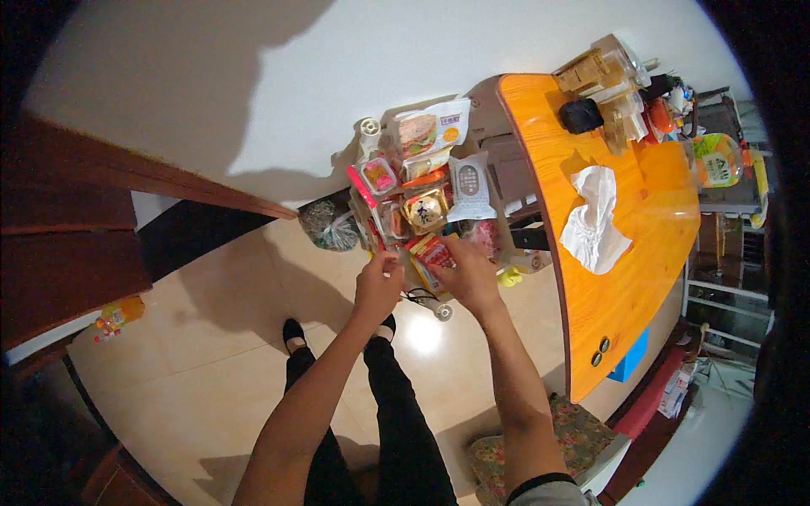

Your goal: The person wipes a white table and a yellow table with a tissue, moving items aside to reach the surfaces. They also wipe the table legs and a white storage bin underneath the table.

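Over the near edge of a packed storage rack [444, 311], my right hand [471, 273] has its thumb and fingers around a red and yellow food packet [433, 253]. To its left, my left hand [380, 284] is at the rack's front left corner with fingers curled; whether something thin is between them is unclear. Behind the hands lie a gold-lidded box [426, 211], a pink-edged clear tub [378, 176] and a grey-white packet [471, 188]. A bread-type package [431, 128] with a sandwich picture stands at the back against the wall.
An orange wooden table [658, 253] stands right of the rack, with crumpled white tissue [595, 218] and a black box-like item [581, 116] on it. A tied plastic bag [330, 226] sits left of the rack. A floral-covered seat [579, 430] is lower right.
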A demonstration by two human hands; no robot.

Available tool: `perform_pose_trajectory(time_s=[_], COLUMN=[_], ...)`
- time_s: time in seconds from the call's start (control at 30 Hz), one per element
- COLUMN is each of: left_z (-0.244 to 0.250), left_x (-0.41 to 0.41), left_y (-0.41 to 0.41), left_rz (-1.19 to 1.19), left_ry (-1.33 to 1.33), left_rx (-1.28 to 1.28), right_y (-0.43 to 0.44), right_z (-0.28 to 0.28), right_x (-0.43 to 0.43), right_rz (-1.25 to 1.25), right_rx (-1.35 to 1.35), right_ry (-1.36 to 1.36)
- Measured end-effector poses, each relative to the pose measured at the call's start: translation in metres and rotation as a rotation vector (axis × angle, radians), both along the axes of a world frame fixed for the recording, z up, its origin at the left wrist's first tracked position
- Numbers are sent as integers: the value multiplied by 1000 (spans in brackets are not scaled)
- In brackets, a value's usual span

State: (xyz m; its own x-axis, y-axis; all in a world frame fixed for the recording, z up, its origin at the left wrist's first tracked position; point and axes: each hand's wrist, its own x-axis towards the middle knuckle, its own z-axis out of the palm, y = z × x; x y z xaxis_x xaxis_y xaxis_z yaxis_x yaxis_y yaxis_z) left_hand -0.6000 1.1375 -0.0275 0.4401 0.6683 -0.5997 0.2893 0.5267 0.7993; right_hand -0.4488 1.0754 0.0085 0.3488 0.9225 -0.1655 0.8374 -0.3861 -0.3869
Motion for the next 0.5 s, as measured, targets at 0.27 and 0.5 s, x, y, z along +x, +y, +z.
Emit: perform_pose_trajectory(time_s=[0.27,0.5], left_z=[-45,-18], left_x=[29,41], left_y=[-7,0], left_rz=[-195,-154], left_ry=[275,286], left_rx=[164,-60], right_y=[8,-16], right_z=[-3,13], right_x=[6,26], right_rz=[36,-155], right_rx=[-83,163], right_ry=[-154,-14])
